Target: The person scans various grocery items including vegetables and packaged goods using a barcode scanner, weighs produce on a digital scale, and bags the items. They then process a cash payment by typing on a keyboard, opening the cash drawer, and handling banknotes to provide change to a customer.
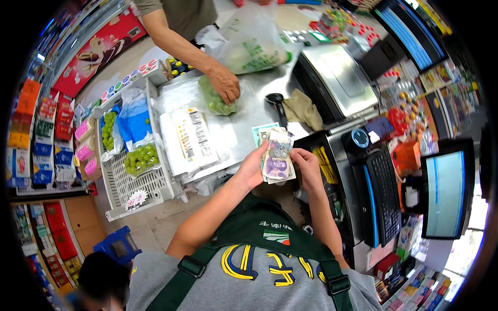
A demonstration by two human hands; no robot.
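Note:
My left hand grips a small fan of banknotes, a purple one on top and greenish ones at the far left of the fan. At the right edge of the notes, my right hand pinches them with thumb and fingers. The notes are held over the near edge of the metal counter, beside an open cash drawer. Across the counter, another person's hand rests on a clear bag of green grapes.
A white crate with bagged grapes stands left of a stack of plastic bags. Ahead are a full carrier bag, a handheld scanner and a brown cloth. A keyboard and monitor stand at right.

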